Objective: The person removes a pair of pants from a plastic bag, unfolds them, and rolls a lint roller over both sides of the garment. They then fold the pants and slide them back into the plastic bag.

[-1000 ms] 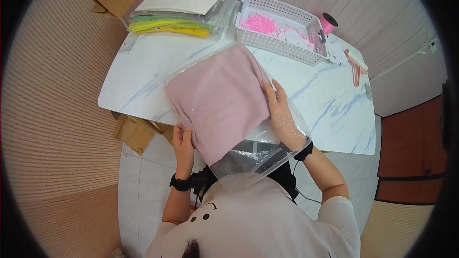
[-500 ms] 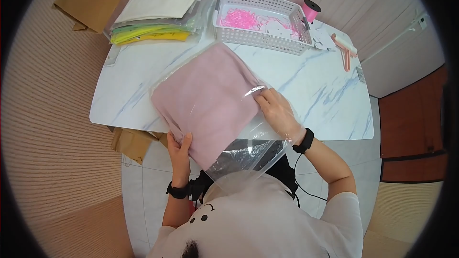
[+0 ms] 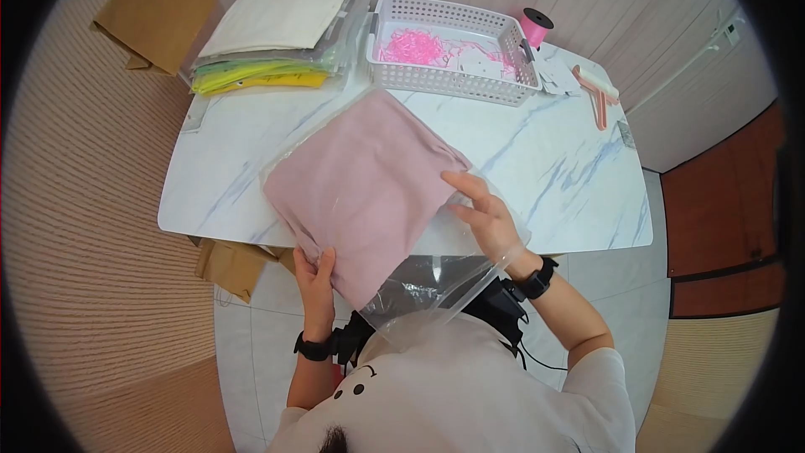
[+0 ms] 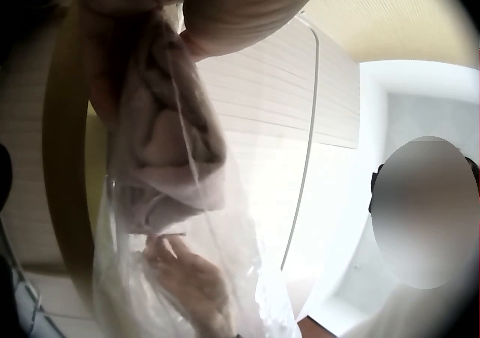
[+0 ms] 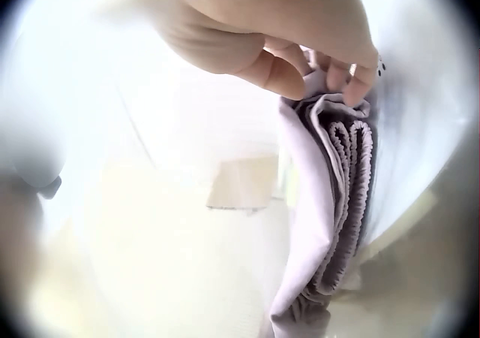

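Folded pink cloth [image 3: 360,184] lies in a clear plastic bag [image 3: 411,294], held at a slant over the table's front edge. My left hand [image 3: 316,289] grips its lower left corner through the plastic, thumb on top. At the bag's open end, my right hand [image 3: 490,222] reaches in under the film and holds the cloth's right edge between spread thumb and fingers. In the right wrist view, the fingers of this hand [image 5: 270,30] meet the end of the folded cloth [image 5: 307,195], where gathered edges show in the layers.
Bagged cloths [image 3: 277,21] are stacked at the back left. A white basket [image 3: 453,80] holds pink shreds, beside a pink ribbon spool [image 3: 534,27]. White cards [image 3: 556,75] and a pink-handled roller [image 3: 598,96] lie at the right. Brown paper [image 3: 159,13] is at the far left.
My right hand has shifted down along the cloth's right edge, and its thumb and index finger have spread. The left hand keeps its grip. The bagged cloth sits slightly further left in view.
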